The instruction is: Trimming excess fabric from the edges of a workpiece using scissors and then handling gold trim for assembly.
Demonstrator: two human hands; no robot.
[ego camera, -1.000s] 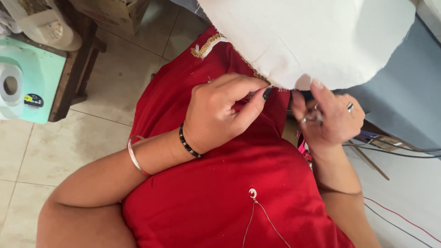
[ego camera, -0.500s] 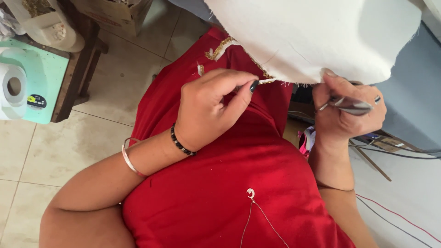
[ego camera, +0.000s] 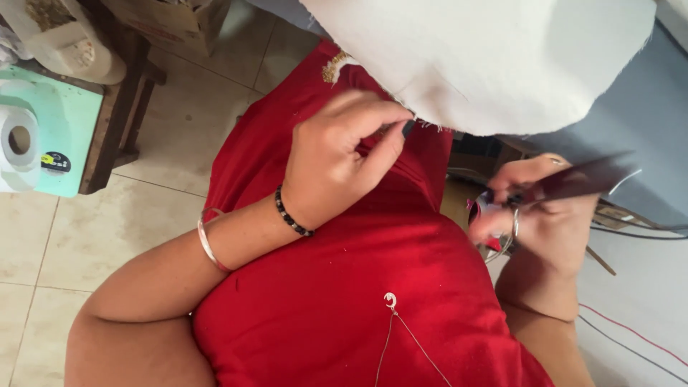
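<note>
your right hand (ego camera: 548, 215) clamped on scissors (ego camera: 573, 183), blades pointing right and slightly up, left hand (ego camera: 344, 154) pinching white cloth (ego camera: 494, 57) edge

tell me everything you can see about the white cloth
The white cloth is a large off-white piece of plain woven fabric filling the top of the view. Its lower edge curves round and looks raw, with small frayed threads near the left hand, whose fingertips pinch that edge. It hangs over the red garment, covering its upper part. The right hand, holding scissors, is just below it, not touching.
</note>
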